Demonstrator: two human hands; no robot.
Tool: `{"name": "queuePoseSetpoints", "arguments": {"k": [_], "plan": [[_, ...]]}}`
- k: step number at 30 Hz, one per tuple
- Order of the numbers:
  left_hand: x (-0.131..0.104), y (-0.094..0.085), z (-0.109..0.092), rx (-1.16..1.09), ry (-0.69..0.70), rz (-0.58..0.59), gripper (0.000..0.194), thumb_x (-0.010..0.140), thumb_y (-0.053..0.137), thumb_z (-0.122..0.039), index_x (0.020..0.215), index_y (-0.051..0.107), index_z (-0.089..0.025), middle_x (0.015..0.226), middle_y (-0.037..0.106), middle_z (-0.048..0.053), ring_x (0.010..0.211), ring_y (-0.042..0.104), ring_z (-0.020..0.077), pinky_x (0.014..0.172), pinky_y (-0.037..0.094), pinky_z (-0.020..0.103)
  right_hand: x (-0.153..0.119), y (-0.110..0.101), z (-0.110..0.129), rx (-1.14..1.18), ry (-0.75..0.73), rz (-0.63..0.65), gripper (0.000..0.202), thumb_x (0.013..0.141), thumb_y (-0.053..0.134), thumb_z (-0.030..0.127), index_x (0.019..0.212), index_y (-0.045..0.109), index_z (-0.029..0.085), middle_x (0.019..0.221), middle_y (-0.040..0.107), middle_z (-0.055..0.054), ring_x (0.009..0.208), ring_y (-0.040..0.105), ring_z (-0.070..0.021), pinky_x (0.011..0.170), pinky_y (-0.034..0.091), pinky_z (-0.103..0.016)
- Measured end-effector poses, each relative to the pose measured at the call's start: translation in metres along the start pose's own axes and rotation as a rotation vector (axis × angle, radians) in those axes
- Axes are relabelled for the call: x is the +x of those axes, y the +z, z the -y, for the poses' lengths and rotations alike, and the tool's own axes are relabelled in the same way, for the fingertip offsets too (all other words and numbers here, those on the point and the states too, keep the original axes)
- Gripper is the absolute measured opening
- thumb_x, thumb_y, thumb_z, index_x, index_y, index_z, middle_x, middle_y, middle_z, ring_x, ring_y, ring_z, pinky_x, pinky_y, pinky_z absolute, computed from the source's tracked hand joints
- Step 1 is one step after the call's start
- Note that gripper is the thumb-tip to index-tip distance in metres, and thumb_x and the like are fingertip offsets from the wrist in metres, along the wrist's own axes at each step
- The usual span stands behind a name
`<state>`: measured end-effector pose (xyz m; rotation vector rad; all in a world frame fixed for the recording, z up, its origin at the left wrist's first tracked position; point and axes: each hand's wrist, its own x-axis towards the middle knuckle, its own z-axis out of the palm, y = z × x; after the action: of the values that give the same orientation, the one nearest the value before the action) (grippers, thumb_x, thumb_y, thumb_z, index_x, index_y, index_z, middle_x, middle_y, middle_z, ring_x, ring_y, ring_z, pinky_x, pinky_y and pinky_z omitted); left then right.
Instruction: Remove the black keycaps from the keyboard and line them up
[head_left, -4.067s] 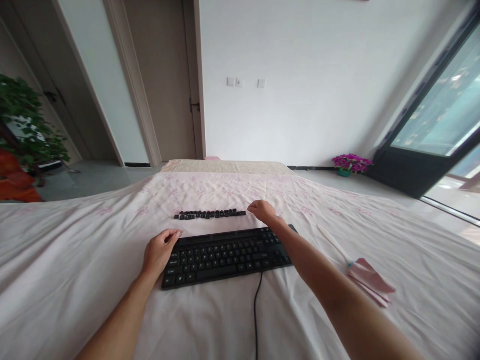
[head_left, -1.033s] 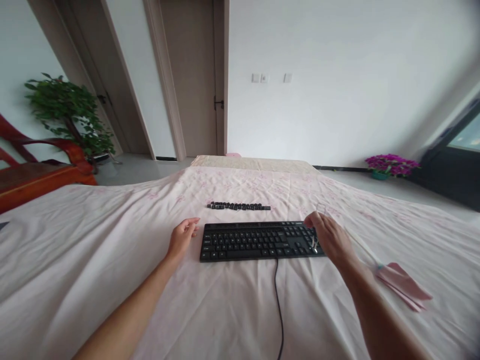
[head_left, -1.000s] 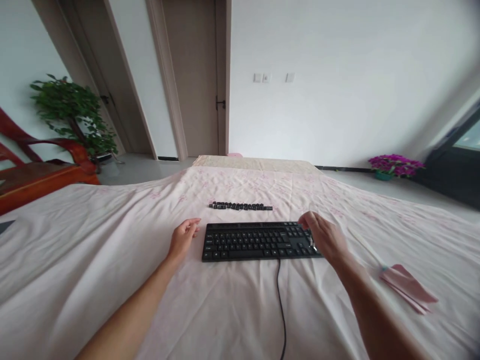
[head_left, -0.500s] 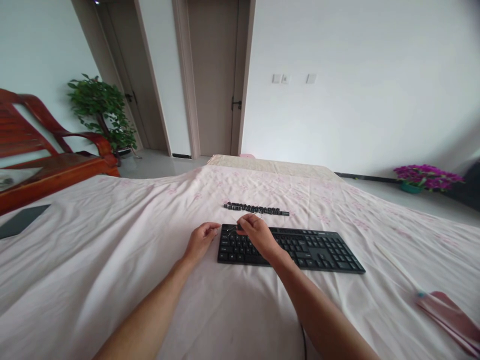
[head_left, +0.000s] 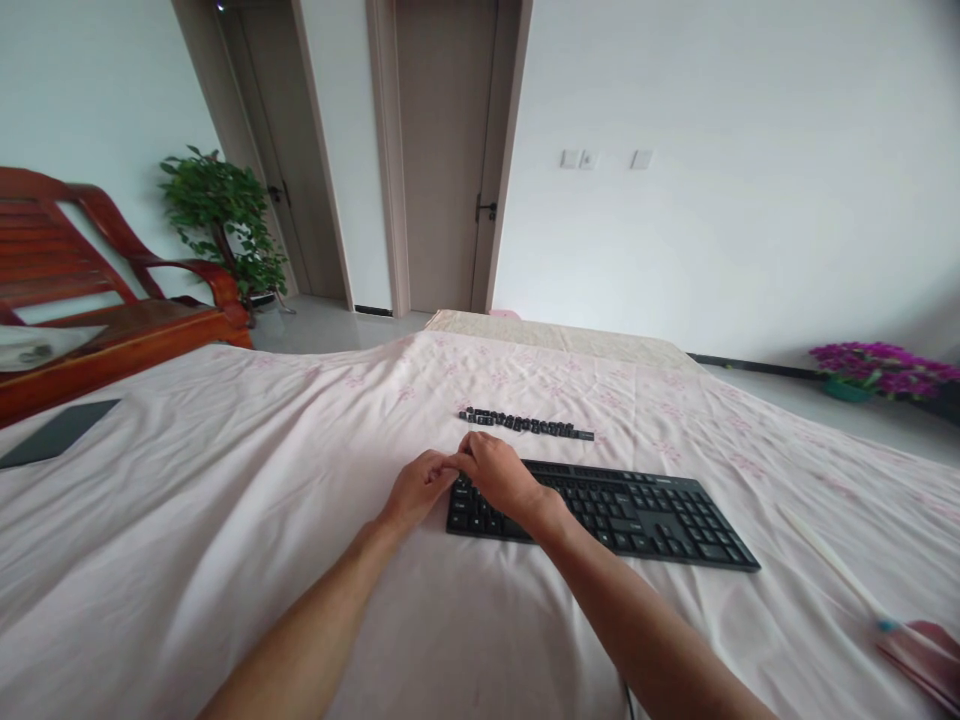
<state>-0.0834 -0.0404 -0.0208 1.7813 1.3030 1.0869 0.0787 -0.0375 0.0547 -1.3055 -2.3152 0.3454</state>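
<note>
A black keyboard (head_left: 660, 525) lies on a pale, pink-flowered cloth, its left end partly covered by my hands. My left hand (head_left: 417, 488) is at the keyboard's upper left corner, fingers pinched together; what they hold, if anything, is too small to make out. Over the same corner, my right hand (head_left: 491, 472) has its fingertips touching those of my left hand, and its grip is hidden. Behind the keyboard, several loose black keycaps (head_left: 525, 424) lie in uneven rows.
A white stick (head_left: 832, 565) and a pink object (head_left: 926, 660) lie at the right. On the far left rests a dark flat panel (head_left: 60, 432), near a red wooden chair (head_left: 172, 320). The keyboard's cable runs toward the front edge.
My right hand has moved left to meet my left hand at the keyboard's corner. The thin wire tool seen in it before is now hidden. The view has shifted slightly.
</note>
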Motion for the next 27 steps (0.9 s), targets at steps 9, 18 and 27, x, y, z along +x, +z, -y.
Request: {"name": "queuePoseSetpoints", "arguments": {"k": [9,18,27], "plan": [[0.0,0.009,-0.009,0.239,0.118,-0.004,0.014,0.083,0.055,-0.029,0.086,0.067,-0.023,0.09,0.06,0.001,0.081,0.057,0.0154,0.072,0.042,0.025,-0.01,0.038,-0.017,0.129,-0.04,-0.247,0.013,0.093,0.042,0.026,0.087,0.051,0.019,0.082,0.059,-0.003,0.074,0.059,-0.0156,0.071,0.046,-0.027],[-0.006,0.015,-0.009,0.329,0.218,-0.02,0.017,0.09,0.047,-0.03,0.082,0.059,-0.021,0.085,0.058,0.004,0.084,0.055,0.0187,0.077,0.042,0.028,-0.021,0.043,-0.021,0.125,-0.118,-0.352,0.015,0.094,0.038,0.026,0.086,0.049,0.022,0.083,0.057,-0.004,0.076,0.058,-0.017,0.072,0.046,-0.028],[-0.006,0.015,-0.01,0.264,0.213,-0.002,0.015,0.09,0.047,-0.032,0.088,0.057,-0.02,0.088,0.057,0.002,0.083,0.055,0.0177,0.074,0.042,0.028,-0.025,0.044,-0.021,0.148,-0.114,-0.388,0.022,0.096,0.037,0.029,0.08,0.051,0.021,0.078,0.057,-0.004,0.072,0.057,-0.0163,0.069,0.044,-0.026]]}}
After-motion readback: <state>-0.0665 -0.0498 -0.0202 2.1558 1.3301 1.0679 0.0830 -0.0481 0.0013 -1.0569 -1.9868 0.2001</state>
